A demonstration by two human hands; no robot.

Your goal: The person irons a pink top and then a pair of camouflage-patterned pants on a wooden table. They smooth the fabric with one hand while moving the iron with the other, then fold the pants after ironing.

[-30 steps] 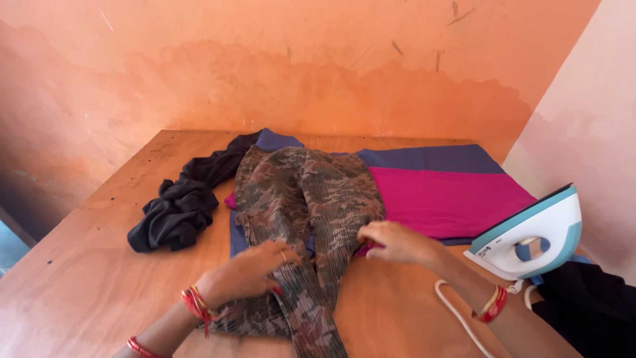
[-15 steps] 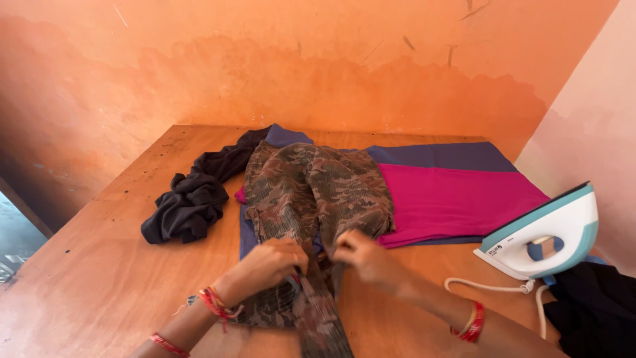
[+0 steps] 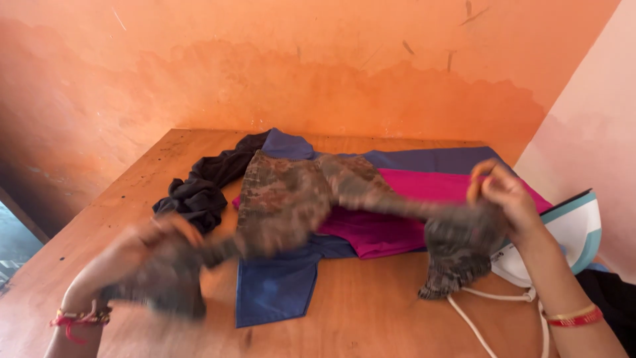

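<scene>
Hands: two. The left hand (image 3: 142, 242) grips one leg of the camo pants (image 3: 285, 199). The right hand (image 3: 503, 195) grips the other leg, bunched up.
Pants: one pair. The top part lies on the table (image 3: 371, 318), on the cloths. The legs are pulled wide apart and look blurry.
Cloths: one blue cloth (image 3: 275, 288) and one pink cloth (image 3: 430, 189), both under the pants.
Black clothes: one heap (image 3: 192, 192) just left of the pants, and one dark piece (image 3: 613, 298) right of the iron.
Iron: one, white and blue (image 3: 566, 229), right of the pants, with a white cord (image 3: 474, 311).
Holders: no box or basket; all lies on the table.
Change: a moment ago both hands were close together on the legs lying flat. Now the hands are far apart and the legs are lifted.
</scene>
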